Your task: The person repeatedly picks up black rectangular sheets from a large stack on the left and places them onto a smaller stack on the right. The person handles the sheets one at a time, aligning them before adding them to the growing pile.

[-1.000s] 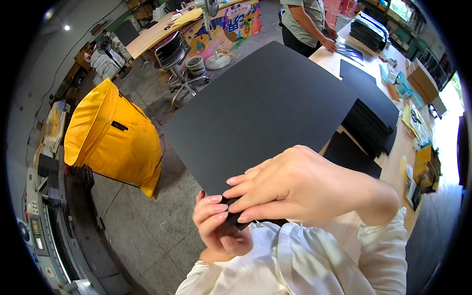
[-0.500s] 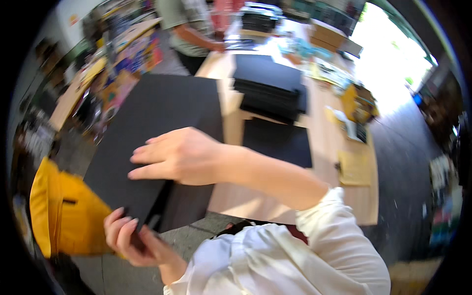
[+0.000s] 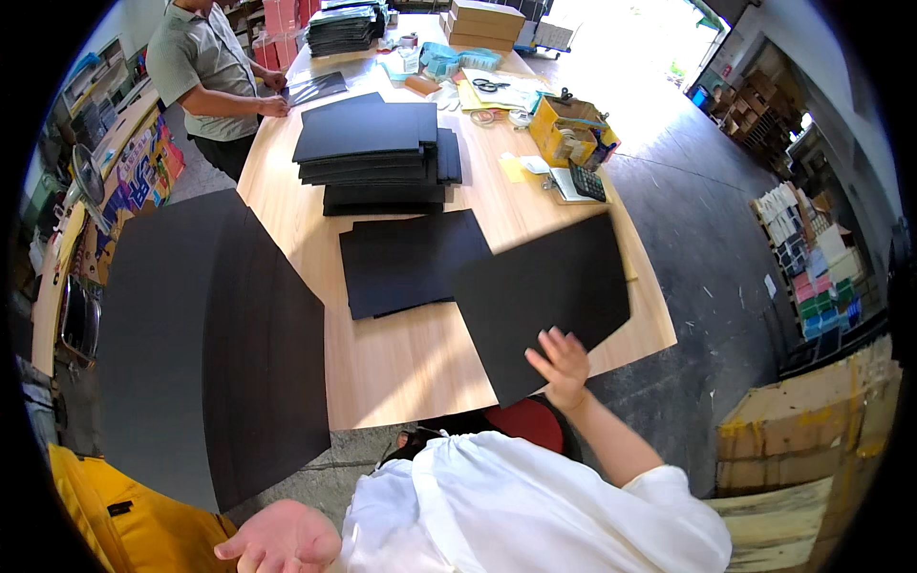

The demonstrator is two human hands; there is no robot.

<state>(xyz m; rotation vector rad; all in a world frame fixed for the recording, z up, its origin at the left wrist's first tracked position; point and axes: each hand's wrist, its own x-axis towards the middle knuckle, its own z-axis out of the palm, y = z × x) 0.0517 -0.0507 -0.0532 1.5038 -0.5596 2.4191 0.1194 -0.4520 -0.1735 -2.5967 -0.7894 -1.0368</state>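
My right hand (image 3: 562, 368) grips the lower edge of a black sheet (image 3: 549, 291), its fingers lying over the front face. This sheet is tilted above the right front of the table and partly covers other flat black sheets (image 3: 411, 258). At the left stands a group of large black sheets (image 3: 210, 344), slightly fanned so several edges show. My left hand (image 3: 287, 537) is below their lower edge, palm up with its fingers loosely apart; part of it is cut off by the frame, and it appears to hold nothing.
A tall stack of black sheets (image 3: 368, 143) stands mid-table. A yellow box of tools (image 3: 568, 129), a calculator (image 3: 586, 181) and scissors (image 3: 489, 85) lie at the right. Another person (image 3: 210, 86) works at the far left. A yellow bag (image 3: 134, 516) is at lower left.
My right hand has moved from the large sheets at the left to the right, now with a black sheet. My left hand has let go of the sheets' lower corner and turned palm up.
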